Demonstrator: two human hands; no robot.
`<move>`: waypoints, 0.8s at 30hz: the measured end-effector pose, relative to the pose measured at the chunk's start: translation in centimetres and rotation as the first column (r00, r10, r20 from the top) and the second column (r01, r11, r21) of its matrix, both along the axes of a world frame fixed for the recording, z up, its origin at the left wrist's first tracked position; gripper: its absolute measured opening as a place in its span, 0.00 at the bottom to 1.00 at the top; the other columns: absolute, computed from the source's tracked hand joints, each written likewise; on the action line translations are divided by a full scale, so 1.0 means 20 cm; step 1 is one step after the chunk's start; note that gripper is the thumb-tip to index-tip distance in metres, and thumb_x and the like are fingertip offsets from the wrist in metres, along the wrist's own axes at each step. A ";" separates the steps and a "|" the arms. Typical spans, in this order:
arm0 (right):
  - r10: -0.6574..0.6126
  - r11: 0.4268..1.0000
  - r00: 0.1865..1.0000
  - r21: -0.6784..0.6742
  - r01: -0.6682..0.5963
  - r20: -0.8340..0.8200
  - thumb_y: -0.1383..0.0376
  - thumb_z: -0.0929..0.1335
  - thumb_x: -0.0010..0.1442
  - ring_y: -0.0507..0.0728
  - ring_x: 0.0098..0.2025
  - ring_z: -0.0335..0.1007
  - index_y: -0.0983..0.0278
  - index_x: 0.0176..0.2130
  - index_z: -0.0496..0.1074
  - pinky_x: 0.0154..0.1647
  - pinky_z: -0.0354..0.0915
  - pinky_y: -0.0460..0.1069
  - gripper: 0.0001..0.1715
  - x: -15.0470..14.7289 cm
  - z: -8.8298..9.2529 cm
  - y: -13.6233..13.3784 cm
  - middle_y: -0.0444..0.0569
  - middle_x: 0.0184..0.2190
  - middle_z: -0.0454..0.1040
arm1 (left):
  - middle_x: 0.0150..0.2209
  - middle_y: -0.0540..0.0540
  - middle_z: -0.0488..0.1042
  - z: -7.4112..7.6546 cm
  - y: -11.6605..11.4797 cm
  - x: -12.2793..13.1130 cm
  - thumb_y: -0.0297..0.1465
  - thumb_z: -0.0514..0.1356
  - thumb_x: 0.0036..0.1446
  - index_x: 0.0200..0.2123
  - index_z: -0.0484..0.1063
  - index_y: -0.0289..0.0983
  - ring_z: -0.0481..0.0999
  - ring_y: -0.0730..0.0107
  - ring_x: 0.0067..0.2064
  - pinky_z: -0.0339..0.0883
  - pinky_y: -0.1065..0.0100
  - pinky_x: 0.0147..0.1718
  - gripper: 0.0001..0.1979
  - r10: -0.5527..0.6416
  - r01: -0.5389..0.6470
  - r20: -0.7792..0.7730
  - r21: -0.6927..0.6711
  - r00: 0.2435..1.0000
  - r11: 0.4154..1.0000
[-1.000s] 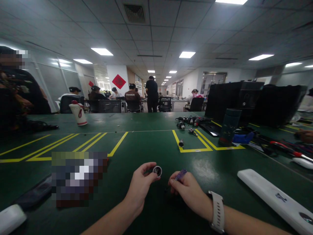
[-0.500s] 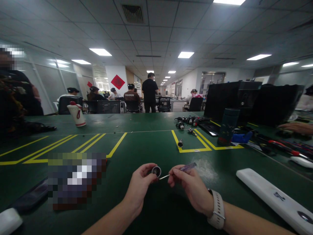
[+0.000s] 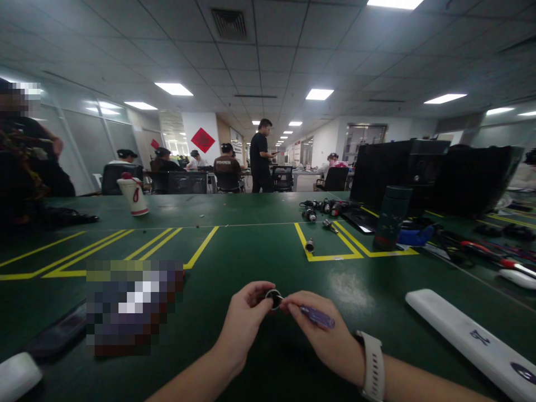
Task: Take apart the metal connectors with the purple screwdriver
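Note:
Between the thumb and fingers of my left hand (image 3: pixel 247 312) is a small round metal connector shell (image 3: pixel 274 292), its open end turned up and toward my right hand. My right hand (image 3: pixel 316 321) is closed round a small screwdriver with a purple see-through handle (image 3: pixel 317 316). The screwdriver's thin shaft points left and its tip is at the mouth of the shell; how deep it reaches inside, I cannot tell. Both hands are just above the green table (image 3: pixel 201 318).
A similar metal connector (image 3: pixel 309 245) stands inside yellow tape lines, with several cabled connectors (image 3: pixel 310 214) behind. A dark bottle (image 3: pixel 391 218) and a long white case (image 3: pixel 469 332) are at right. On the left are a pixelated object (image 3: pixel 138 307) and a paper cup (image 3: pixel 134 195).
My right hand has swung the screwdriver round, so its handle now slopes down to the right and its tip has moved to the shell's opening. The shell has shifted slightly right and down.

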State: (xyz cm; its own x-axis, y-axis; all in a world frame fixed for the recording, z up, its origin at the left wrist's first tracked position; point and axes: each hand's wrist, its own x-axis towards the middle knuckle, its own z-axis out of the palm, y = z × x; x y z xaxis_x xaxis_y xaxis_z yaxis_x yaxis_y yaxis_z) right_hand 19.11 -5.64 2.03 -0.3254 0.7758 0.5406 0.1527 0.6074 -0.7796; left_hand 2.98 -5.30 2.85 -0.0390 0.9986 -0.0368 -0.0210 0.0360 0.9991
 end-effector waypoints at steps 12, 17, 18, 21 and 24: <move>0.007 0.992 0.997 0.127 -0.016 0.071 0.69 0.62 0.61 0.54 0.37 0.72 0.62 0.39 0.74 0.40 0.67 0.49 0.12 0.01 0.00 -0.03 0.49 0.34 0.76 | 0.32 0.44 0.77 0.00 0.00 0.01 0.27 0.60 0.44 0.33 0.75 0.33 0.76 0.63 0.35 0.68 0.66 0.33 0.10 0.038 -0.038 -0.022 0.020 0.999 0.999; -0.003 0.988 0.996 0.155 -0.011 0.094 0.69 0.62 0.60 0.54 0.38 0.72 0.62 0.39 0.73 0.41 0.66 0.49 0.12 0.01 -0.01 -0.03 0.49 0.35 0.76 | 0.31 0.45 0.78 0.00 0.00 0.01 0.27 0.62 0.43 0.32 0.75 0.34 0.77 0.62 0.35 0.69 0.65 0.34 0.09 0.061 -0.060 -0.019 0.019 0.998 0.998; -0.007 0.988 0.995 0.157 -0.009 0.102 0.70 0.62 0.60 0.54 0.38 0.71 0.62 0.39 0.73 0.41 0.66 0.49 0.12 0.01 -0.01 -0.03 0.49 0.35 0.76 | 0.31 0.45 0.78 0.00 0.00 0.01 0.27 0.62 0.43 0.32 0.75 0.34 0.77 0.62 0.35 0.69 0.64 0.34 0.10 0.057 -0.057 -0.013 0.019 0.998 0.998; -0.021 0.985 0.991 0.170 -0.001 0.131 0.70 0.62 0.60 0.54 0.39 0.71 0.62 0.41 0.73 0.42 0.66 0.49 0.13 0.01 -0.03 -0.03 0.50 0.36 0.76 | 0.32 0.44 0.78 -0.01 0.01 0.01 0.26 0.62 0.43 0.33 0.75 0.34 0.77 0.62 0.37 0.69 0.64 0.36 0.10 0.041 -0.041 0.002 0.022 0.999 0.999; -0.028 0.977 0.985 0.212 -0.009 0.170 0.71 0.62 0.59 0.55 0.40 0.71 0.61 0.44 0.71 0.43 0.65 0.50 0.14 0.01 -0.03 -0.03 0.50 0.37 0.75 | 0.30 0.45 0.78 -0.02 0.01 0.01 0.26 0.62 0.43 0.32 0.75 0.33 0.77 0.63 0.35 0.69 0.66 0.34 0.09 0.045 -0.046 0.015 0.038 0.999 0.998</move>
